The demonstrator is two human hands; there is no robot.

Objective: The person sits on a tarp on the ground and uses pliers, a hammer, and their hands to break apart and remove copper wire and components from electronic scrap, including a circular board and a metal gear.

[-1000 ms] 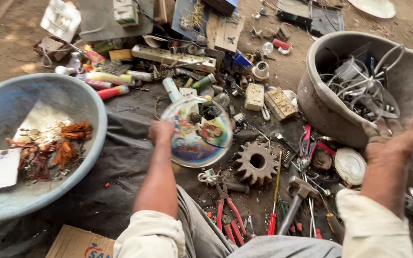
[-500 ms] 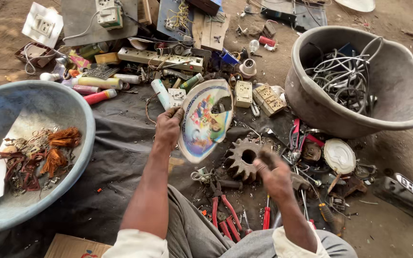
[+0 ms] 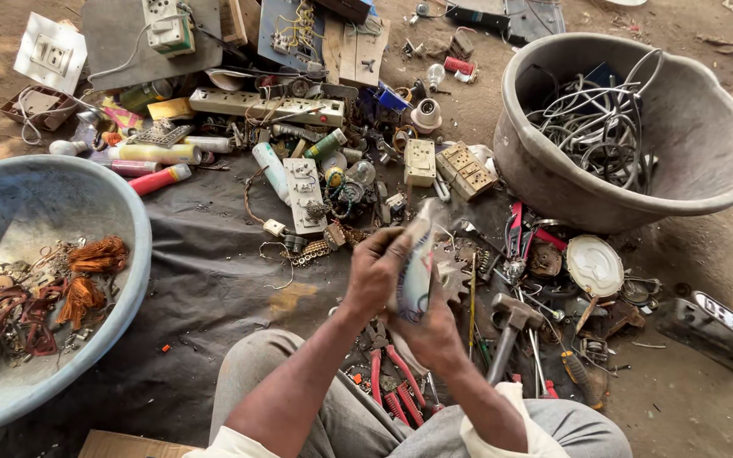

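Blue basin (image 3: 129,220): one, at the far left on the dark cloth (image 3: 205,280); it keeps copper windings (image 3: 86,280) and wire scraps apart from the rest, seemingly a bin for sorted metal.
Tubes and cans (image 3: 159,165): about four, lying on their sides just above the basin.
Power strip (image 3: 265,106): one, long and white, flat among switch plates.
Left hand (image 3: 375,276): clasped on the near edge of the disc (image 3: 415,267), thumb over the rim.
Disc: one, round and shiny, held edge-on at centre above the cloth, probably tilted for a look at its face.
Right hand (image 3: 430,326): cupped under the disc, fingers closed on its lower rim to steady it.
Pliers (image 3: 392,386): two pairs, red-handled, below the hands.
Hammer (image 3: 511,326): one, head up, just right of the hands.
Grey tub (image 3: 723,161): one, at right, holding tangled white wires (image 3: 595,127).
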